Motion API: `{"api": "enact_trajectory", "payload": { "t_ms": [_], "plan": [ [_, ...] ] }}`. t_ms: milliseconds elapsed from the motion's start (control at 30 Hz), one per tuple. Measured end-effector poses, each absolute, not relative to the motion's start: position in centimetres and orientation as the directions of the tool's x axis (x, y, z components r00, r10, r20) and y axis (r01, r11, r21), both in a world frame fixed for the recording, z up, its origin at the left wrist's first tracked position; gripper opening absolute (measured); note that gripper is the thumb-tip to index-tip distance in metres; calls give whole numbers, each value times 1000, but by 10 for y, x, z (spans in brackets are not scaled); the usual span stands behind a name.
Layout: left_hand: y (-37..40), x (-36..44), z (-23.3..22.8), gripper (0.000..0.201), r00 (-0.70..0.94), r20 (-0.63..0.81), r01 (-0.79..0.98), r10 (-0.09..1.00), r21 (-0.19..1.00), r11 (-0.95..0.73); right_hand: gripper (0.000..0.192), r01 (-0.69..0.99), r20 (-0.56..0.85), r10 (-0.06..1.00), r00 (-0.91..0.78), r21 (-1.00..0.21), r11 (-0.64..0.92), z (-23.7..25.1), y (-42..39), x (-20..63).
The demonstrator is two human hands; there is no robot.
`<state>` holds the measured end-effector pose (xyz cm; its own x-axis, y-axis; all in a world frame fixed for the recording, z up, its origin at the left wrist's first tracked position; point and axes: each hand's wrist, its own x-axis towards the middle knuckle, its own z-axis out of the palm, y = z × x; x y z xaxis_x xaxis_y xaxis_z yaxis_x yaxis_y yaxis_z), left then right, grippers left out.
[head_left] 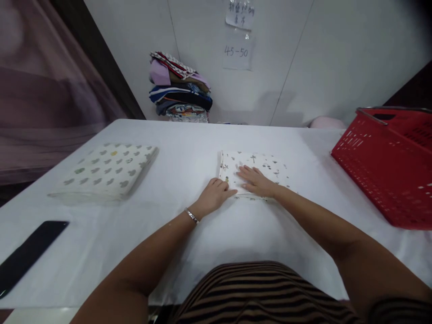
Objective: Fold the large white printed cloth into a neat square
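Observation:
A folded white cloth (256, 159) printed with small palm-like and other motifs lies on the white-covered table in front of me. My right hand (257, 181) rests flat on top of it, fingers stretched out. At the cloth's near left corner is my left hand (216, 194), its fingers curled over the left edge and its thumb along the near edge. A silver bracelet circles my left wrist. Farther left lies a second folded cloth (104, 168), cream with rows of grey shapes and a few coloured ones, touched by neither hand.
A red plastic basket (384, 171) with a metal handle stands at the right. A black flat object (30, 252) lies at the table's left front. Folded fabrics (180, 90) are stacked against the back wall, beside handwritten paper signs (237, 50). A pinkish curtain (50, 90) hangs left.

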<state>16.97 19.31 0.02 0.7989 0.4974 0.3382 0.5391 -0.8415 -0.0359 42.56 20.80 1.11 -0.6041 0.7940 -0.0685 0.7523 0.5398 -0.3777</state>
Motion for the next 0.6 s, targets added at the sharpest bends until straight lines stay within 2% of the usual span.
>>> {"api": "enact_trajectory", "payload": {
  "t_ms": [67, 167, 267, 333, 433, 500, 600],
  "plan": [
    [194, 170, -1, 33, 795, 338, 541, 503, -21, -841, 64, 774, -47, 817, -575, -355, 525, 11, 201, 430],
    [195, 168, -6, 34, 784, 341, 545, 518, 19, -838, 61, 817, -104, 835, -540, -301, 491, 13, 190, 438],
    [195, 165, -8, 33, 777, 336, 555, 532, 32, -831, 63, 829, -136, 842, -523, -310, 465, 16, 181, 445],
    [193, 164, -2, 33, 779, 325, 562, 536, 18, -827, 63, 849, -96, 868, -487, -288, 444, 17, 173, 450],
    [185, 176, 12, 28, 743, 326, 610, 584, 30, -792, 62, 877, -19, 891, -454, -187, 442, 8, 158, 456],
    [180, 193, 19, 35, 694, 366, 649, 620, 54, -759, 62, 869, 30, 877, -479, -126, 479, -4, 150, 458],
    [175, 220, 15, 48, 692, 411, 639, 593, 31, -769, 61, 861, 107, 860, -498, -58, 506, -17, 145, 459]
  ]
}}
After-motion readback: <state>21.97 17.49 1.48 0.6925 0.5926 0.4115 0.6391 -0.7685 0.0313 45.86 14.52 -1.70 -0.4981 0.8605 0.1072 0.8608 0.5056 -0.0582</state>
